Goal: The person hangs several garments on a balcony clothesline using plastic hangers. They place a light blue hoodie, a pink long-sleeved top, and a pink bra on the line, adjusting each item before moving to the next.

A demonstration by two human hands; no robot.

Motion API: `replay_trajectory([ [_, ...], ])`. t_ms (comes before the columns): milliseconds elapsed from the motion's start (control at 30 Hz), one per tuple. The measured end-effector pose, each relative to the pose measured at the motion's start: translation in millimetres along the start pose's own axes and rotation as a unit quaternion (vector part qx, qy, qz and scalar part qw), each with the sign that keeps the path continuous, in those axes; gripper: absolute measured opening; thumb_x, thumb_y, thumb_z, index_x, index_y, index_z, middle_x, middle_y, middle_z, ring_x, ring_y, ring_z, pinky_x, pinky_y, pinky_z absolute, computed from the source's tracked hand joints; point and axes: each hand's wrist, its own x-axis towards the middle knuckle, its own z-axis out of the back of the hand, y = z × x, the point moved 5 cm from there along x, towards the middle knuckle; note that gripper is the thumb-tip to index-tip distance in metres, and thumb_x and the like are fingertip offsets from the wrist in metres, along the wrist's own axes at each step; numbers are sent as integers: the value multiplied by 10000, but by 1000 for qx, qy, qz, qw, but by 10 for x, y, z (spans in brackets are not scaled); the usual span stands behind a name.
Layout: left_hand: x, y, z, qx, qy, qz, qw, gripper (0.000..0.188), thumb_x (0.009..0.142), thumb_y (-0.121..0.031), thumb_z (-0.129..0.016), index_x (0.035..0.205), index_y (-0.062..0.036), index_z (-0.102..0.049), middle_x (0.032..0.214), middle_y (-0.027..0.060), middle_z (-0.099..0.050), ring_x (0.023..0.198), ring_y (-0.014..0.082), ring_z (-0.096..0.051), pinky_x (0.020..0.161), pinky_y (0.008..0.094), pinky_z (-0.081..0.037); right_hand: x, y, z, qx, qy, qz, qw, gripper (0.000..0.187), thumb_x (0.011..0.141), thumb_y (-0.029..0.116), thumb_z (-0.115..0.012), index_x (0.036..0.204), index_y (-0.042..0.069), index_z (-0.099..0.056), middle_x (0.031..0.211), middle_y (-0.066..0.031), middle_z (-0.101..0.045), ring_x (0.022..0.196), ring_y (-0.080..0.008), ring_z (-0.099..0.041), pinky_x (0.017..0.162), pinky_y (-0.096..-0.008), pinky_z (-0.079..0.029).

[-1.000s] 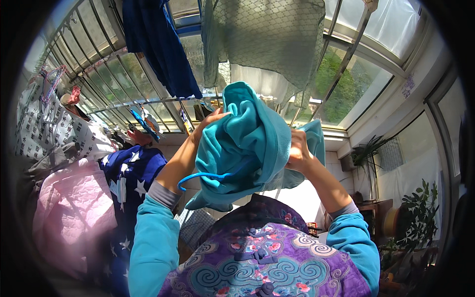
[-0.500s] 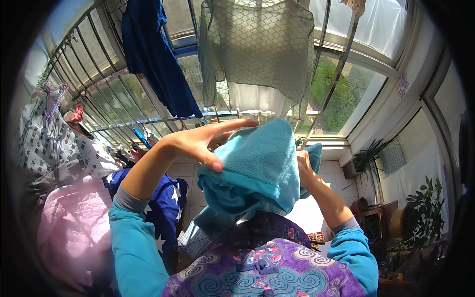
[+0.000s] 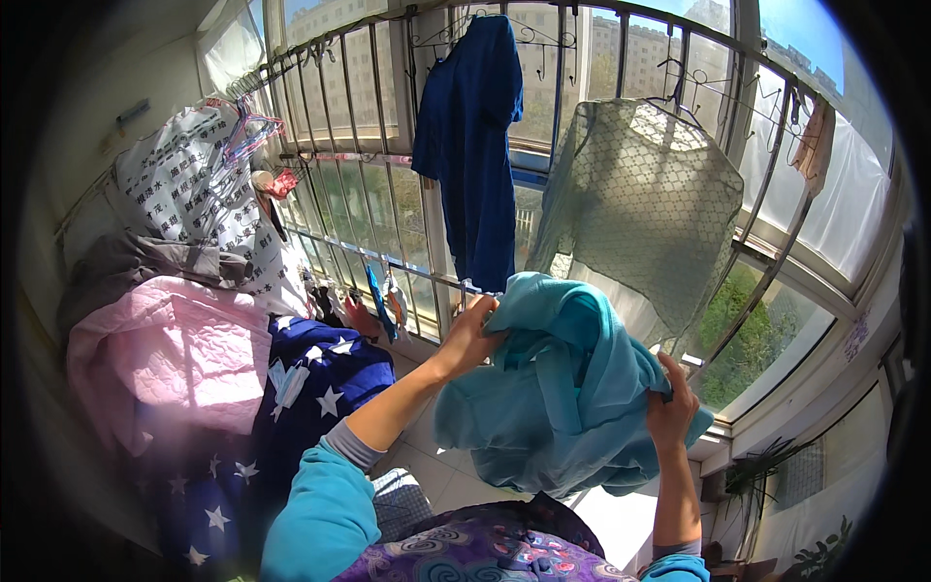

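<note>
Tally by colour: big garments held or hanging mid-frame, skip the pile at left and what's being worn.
Teal garment, held: 1
Dark blue garment, hanging: 1
Sheer grey-green top, hanging: 1
Total: 3

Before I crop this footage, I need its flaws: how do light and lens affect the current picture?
Head view: sunlight through the windows backlights the sheer patterned top; head view: hazy glare softens the lower part of the pink quilted cloth; head view: folds of the teal garment mix lit and shaded areas; head view: straight edges bow toward a black rim.
</note>
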Motion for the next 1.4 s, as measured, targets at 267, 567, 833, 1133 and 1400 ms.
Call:
replay_trajectory([
  [267, -775, -382, -178, 17, -158, 123, 980, 200, 736, -25, -609, 933, -9, -577, 797, 67, -553, 629, 152, -547, 586, 265, -451, 42, 82, -479, 5, 45, -83, 996, 324, 669, 99, -651, 986, 151, -605, 789, -112, -638, 743, -299, -621, 646, -352, -460],
  [567, -554, -312, -972, -398, -74, 278, 871, 781, 745, -339, -697, 1303, -66, -225, 1190, 131, -410, 955, 190, -514, 766, 287, -453, -102, 568, -1040, 79, 162, -81, 980, 258, 709, 157, -627, 964, 124, -613, 823, -84, -633, 715, -291, -600, 632, -364, -450],
  [833, -609, 262, -261, -269, -220, 362, 865, 387, 675, 3, -538, 1053, 46, -473, 904, 117, -548, 798, 193, -557, 686, 318, -478, -465, 989, -1139, 339, 325, 35, 882, 461, 751, 49, -620, 1182, 25, -457, 1088, -143, -543, 949, -263, -555, 794, -334, -447],
  [1133, -564, -519, 925, -159, -30, 358, 920, 453, 805, -59, -589, 1211, 20, -404, 1087, 94, -544, 953, 135, -548, 819, 268, -469, 330, 145, -1391, 196, 206, 63, 957, 508, 743, 138, -654, 1193, 47, -438, 1193, -148, -472, 1063, -305, -499, 878, -364, -427],
  [1400, -376, -1052, 1485, -18, 4, 297, 955, 302, 804, -87, -612, 1084, 8, -550, 970, 26, -599, 848, 67, -552, 749, 210, -465, 725, 443, -2030, 160, 170, 254, 939, 773, 678, 289, -692, 1304, 47, -307, 1313, -115, -384, 1176, -267, -403, 981, -466, -279],
])
